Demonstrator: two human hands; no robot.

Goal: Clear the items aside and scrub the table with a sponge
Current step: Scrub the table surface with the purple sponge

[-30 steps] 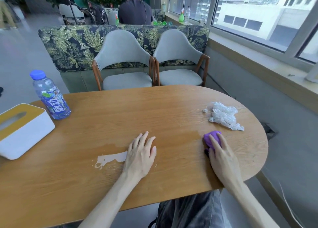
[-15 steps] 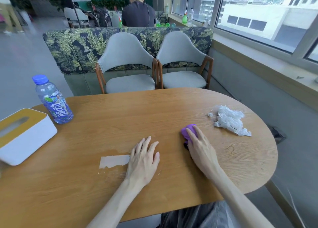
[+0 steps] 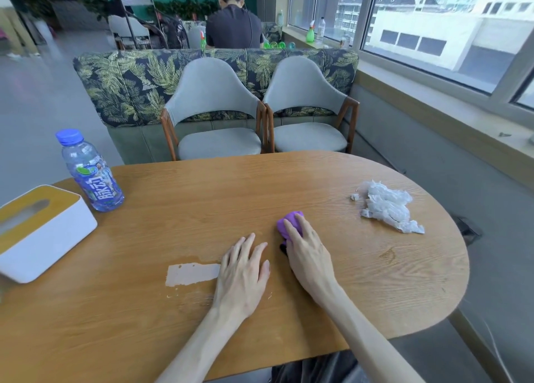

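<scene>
A purple sponge (image 3: 289,221) lies on the oval wooden table (image 3: 202,192) near its middle, pressed flat under my right hand (image 3: 307,254), whose fingers cover most of it. My left hand (image 3: 244,270) rests palm down, fingers spread, just left of the right hand. A pale patch (image 3: 192,273) on the wood touches the left hand's left side. A blue-capped drink bottle (image 3: 91,173) and a white tissue box with a yellow lid (image 3: 37,232) stand at the table's left end. Crumpled clear plastic (image 3: 388,206) lies at the right end.
Two grey chairs (image 3: 215,114) stand behind the table's far edge, with a leaf-patterned sofa back (image 3: 124,82) behind them. A person sits beyond it, facing away. A window ledge (image 3: 450,122) runs along the right.
My right hand has slid the sponge leftward across the table, from near the right end to beside my left hand. The left hand has stayed flat in place.
</scene>
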